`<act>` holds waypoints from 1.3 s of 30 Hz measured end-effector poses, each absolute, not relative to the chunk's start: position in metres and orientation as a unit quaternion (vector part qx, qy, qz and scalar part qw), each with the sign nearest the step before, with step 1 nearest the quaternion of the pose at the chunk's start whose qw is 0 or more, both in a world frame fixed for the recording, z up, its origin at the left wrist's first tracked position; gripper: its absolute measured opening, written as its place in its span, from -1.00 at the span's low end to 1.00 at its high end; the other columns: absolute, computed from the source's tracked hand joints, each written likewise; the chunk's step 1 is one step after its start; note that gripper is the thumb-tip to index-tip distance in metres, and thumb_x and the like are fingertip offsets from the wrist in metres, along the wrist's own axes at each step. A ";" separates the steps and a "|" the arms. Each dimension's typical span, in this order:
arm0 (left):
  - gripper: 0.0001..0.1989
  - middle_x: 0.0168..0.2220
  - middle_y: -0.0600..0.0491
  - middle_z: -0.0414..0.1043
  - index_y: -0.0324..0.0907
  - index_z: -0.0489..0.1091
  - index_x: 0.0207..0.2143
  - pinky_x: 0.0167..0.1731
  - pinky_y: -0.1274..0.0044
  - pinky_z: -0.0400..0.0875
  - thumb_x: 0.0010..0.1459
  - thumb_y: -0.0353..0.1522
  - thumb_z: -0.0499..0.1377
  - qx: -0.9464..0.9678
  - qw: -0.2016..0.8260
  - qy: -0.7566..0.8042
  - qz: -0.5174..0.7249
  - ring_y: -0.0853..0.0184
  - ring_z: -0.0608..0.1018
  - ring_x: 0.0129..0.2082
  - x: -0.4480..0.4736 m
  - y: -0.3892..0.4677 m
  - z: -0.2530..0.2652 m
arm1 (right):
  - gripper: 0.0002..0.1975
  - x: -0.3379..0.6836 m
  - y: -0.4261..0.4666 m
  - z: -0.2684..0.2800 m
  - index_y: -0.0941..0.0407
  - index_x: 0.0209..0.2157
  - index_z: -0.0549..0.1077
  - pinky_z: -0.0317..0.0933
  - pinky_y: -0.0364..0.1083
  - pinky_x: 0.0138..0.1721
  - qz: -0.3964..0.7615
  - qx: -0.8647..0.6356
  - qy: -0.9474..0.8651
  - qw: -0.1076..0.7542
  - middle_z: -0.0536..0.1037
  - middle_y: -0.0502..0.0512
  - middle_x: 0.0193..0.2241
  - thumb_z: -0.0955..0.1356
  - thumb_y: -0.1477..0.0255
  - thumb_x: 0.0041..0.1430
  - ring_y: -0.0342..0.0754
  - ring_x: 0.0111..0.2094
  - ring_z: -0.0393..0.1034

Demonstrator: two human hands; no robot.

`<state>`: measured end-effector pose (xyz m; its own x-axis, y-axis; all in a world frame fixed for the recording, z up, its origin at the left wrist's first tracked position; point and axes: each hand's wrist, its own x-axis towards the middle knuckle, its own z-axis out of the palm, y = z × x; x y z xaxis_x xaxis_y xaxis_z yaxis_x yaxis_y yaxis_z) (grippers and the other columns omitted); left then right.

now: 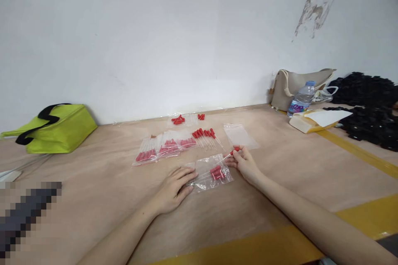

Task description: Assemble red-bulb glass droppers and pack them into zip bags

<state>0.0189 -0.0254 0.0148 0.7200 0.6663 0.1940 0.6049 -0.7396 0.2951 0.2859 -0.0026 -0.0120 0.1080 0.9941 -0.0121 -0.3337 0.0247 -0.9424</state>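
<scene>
My right hand (pixel 245 165) is closed on a glass dropper with a red rubber bulb (pixel 236 148), its thin tube pointing left over a clear plastic bag (pixel 203 166). Several red-bulbed droppers (pixel 217 172) lie inside that bag. At the bag's left edge, my left hand (pixel 174 188) grips it between thumb and fingers. Beyond the hands, loose droppers (pixel 205 133) lie side by side, red bulbs away from me. Left of them are filled bags (pixel 146 154) of droppers, partly overlapping. A flat bag (pixel 239 134) with nothing visible inside rests behind my right hand.
Near the wall lie more red bulbs (pixel 178 120) on clear plastic. A lime-green bag (pixel 65 128) stands at the left. At the right are a beige bag (pixel 298 85), a water bottle (pixel 302 99), an open paper box (pixel 306 122) and black piled pieces (pixel 363 89).
</scene>
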 end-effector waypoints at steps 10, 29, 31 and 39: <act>-0.59 0.09 0.03 0.19 -0.06 0.09 0.10 0.10 0.28 0.03 0.19 -0.29 -0.05 0.918 0.119 0.349 0.147 0.26 0.21 0.09 0.020 -0.027 0.017 | -0.57 0.281 -0.014 -0.014 0.11 -0.34 0.23 0.17 -0.22 -0.64 0.535 -0.463 -0.491 0.509 0.41 -0.03 -0.46 0.41 0.20 -0.22 -0.26 -0.64 0.24; -0.63 0.09 0.05 0.18 -0.01 0.14 0.08 0.11 0.27 0.02 0.20 -0.29 -0.06 0.923 0.110 0.336 0.149 0.26 0.21 0.09 0.019 -0.027 0.017 | -0.80 0.293 0.012 -0.016 0.14 -0.40 0.32 0.07 -0.23 -0.72 0.420 -0.562 -0.564 0.436 0.35 -0.11 -0.68 0.31 0.33 -0.09 -0.23 -0.72 0.20; -0.62 0.09 0.06 0.17 -0.01 0.14 0.08 0.10 0.27 0.03 0.20 -0.29 -0.06 0.924 0.109 0.334 0.148 0.27 0.21 0.09 0.019 -0.026 0.016 | -0.85 0.299 0.028 -0.011 0.15 -0.42 0.33 0.14 -0.22 -0.61 0.314 -0.601 -0.605 0.417 0.41 -0.04 -0.59 0.30 0.38 -0.08 -0.21 -0.63 0.26; -0.62 0.10 0.06 0.16 0.00 0.12 0.09 0.11 0.26 0.00 0.20 -0.29 -0.06 0.923 0.112 0.343 0.138 0.27 0.20 0.09 0.019 -0.026 0.016 | -0.78 0.282 0.101 0.011 0.19 -0.37 0.37 0.16 -0.14 -0.35 0.183 -0.701 -0.611 0.320 0.47 0.17 -0.42 0.33 0.53 -0.18 -0.01 -0.31 0.35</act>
